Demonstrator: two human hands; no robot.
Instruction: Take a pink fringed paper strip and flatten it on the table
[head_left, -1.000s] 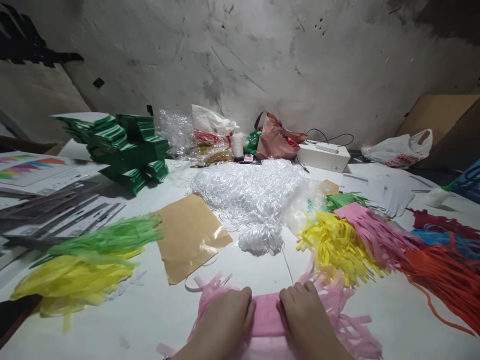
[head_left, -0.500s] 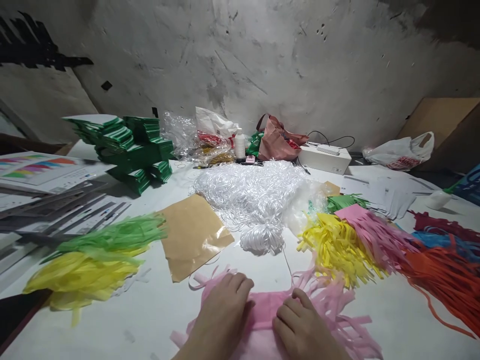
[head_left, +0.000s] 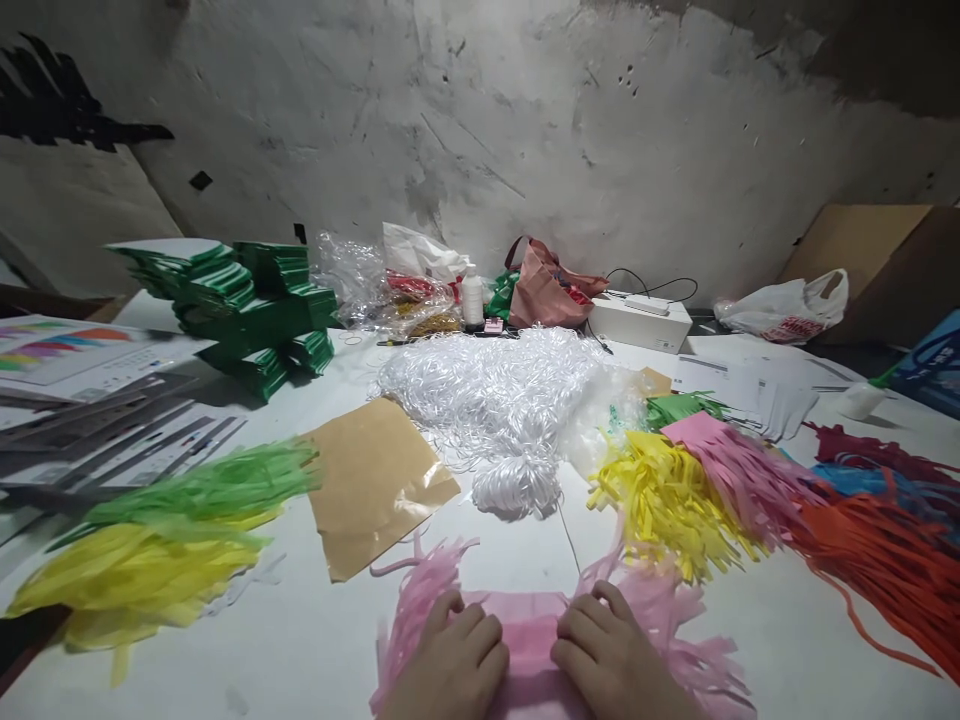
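A pink fringed sheet (head_left: 529, 640), cut into thin strips at both ends, lies on the table at the bottom middle. Its uncut middle band looks folded, with a deeper pink strip across it. My left hand (head_left: 461, 650) is closed on the left part of this band, fingers curled over the cloth or paper. On the right part, my right hand (head_left: 607, 640) grips in the same way, its knuckles facing up. Loose pink strips fan out beyond both hands. My fingertips are partly hidden.
Ahead lies a heap of white string (head_left: 495, 400), with a brown paper sheet (head_left: 382, 485) to its left. Yellow (head_left: 667, 495), pink (head_left: 739, 470) and orange fringes (head_left: 877, 550) lie right. Green (head_left: 210, 480) and yellow strips (head_left: 135, 575) lie left, below green stacked pieces (head_left: 247, 310).
My left hand has shifted down and its fingers now curl on the sheet's left part. My right hand stays nearly in place. The view has shifted slightly.
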